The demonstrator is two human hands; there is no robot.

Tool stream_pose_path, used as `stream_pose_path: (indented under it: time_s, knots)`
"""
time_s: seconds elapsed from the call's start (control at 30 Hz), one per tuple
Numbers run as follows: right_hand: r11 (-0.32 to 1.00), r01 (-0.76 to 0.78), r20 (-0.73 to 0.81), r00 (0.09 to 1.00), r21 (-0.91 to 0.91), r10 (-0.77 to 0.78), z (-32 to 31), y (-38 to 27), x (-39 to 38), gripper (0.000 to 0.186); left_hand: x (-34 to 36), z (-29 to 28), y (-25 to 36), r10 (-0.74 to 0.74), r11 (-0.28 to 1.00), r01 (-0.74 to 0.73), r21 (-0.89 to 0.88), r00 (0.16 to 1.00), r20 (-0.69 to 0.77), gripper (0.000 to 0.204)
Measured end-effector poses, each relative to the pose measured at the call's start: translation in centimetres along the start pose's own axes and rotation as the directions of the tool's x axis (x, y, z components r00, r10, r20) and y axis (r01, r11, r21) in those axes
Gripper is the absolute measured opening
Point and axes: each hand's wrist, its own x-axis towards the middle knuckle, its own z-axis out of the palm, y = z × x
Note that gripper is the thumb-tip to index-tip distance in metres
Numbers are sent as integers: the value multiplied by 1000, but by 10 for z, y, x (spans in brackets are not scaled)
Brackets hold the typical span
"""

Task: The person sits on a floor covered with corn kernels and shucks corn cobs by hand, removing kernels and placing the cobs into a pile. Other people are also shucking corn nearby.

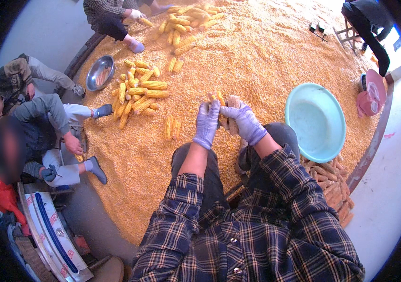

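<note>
My left hand (206, 123), in a pale lavender glove, is closed around a partly yellow piece of corn (219, 97) at the centre of the view. My right hand (245, 121), gloved alike, grips a bare pinkish cob (233, 102) right beside it. Both hands are raised over my knees, above a deep bed of loose kernels (148, 211). A pile of yellow corn ears (139, 91) lies forward and left of my hands, with a few more ears (172, 126) just left of them.
Co-workers (45, 131) (15, 80) sit at left, others (111, 21) (365, 26) farther ahead. A steel bowl (97, 70) lies at left; a turquoise basin (313, 113) at right, above a heap of bare cobs (332, 188). A pink container (369, 98) is by the right wall (388, 188).
</note>
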Motion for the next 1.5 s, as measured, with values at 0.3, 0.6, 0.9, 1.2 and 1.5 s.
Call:
stream_pose_path:
  time_s: [0.3,0.6,0.9,1.2,1.5]
  knots:
    - [981,11,-98,995,192,8,2,16,14,12,7,-4,-18,176,970,-152,190,978,-116,27]
    - [986,10,-87,996,168,5,-6,13,18,8,-9,8,-5,17,992,-16,126,1000,-11,25]
    - [990,49,-216,976,131,-20,5,2,12,11,2,4,-29,264,894,-195,404,957,-121,25]
    - [931,258,-311,890,-257,-333,-6,17,24,18,-4,7,3,-210,968,217,-124,975,68,30]
    - [978,47,-179,980,-202,-84,14,-6,-1,17,3,-3,-20,246,851,-218,478,969,4,36]
